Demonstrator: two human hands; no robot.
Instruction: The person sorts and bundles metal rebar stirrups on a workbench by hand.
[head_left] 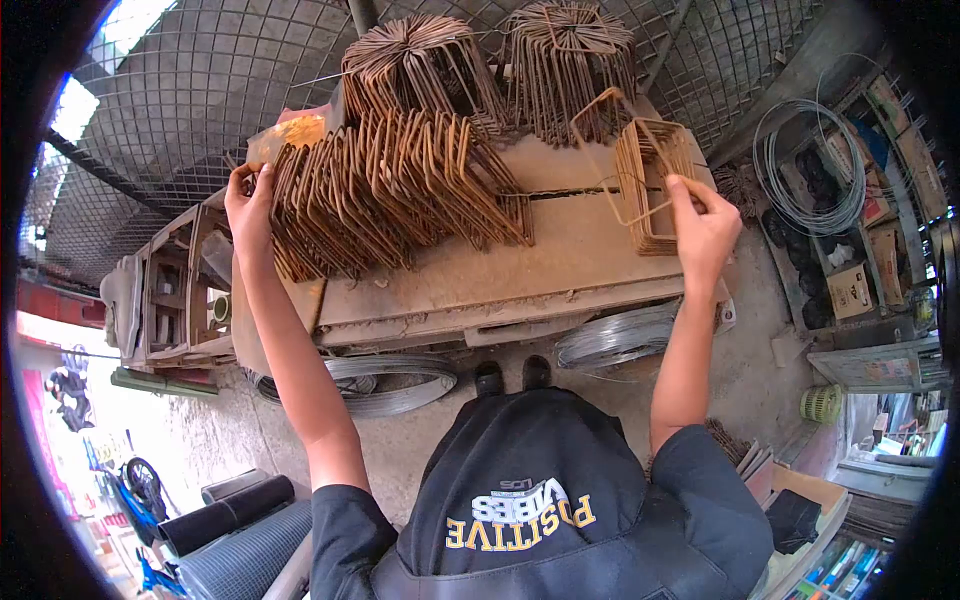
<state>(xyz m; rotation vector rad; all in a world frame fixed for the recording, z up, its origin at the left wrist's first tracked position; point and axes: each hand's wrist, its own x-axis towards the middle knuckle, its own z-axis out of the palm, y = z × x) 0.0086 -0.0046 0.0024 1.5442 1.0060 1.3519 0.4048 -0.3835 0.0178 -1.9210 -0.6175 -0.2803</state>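
Observation:
My right hand (706, 232) pinches a thin rectangular rebar stirrup (592, 168) by its right side, tilted above the table. Just behind that hand stands a small stack of similar bent-wire stirrups (640, 160) on the table's right part. At the left end of a long leaning row of rusty stirrups (400, 180), my left hand (250, 212) rests against the end piece, thumb and forefinger apart. Its other fingers are partly hidden. The row lies on the dusty wooden table (480, 280).
Two round bundles of rusty stirrups, a left one (415, 65) and a right one (570, 65), stand at the table's back against wire mesh (240, 80). Wire coils (620, 338) lie under the front edge. Another coil (815, 165) hangs by the right shelves.

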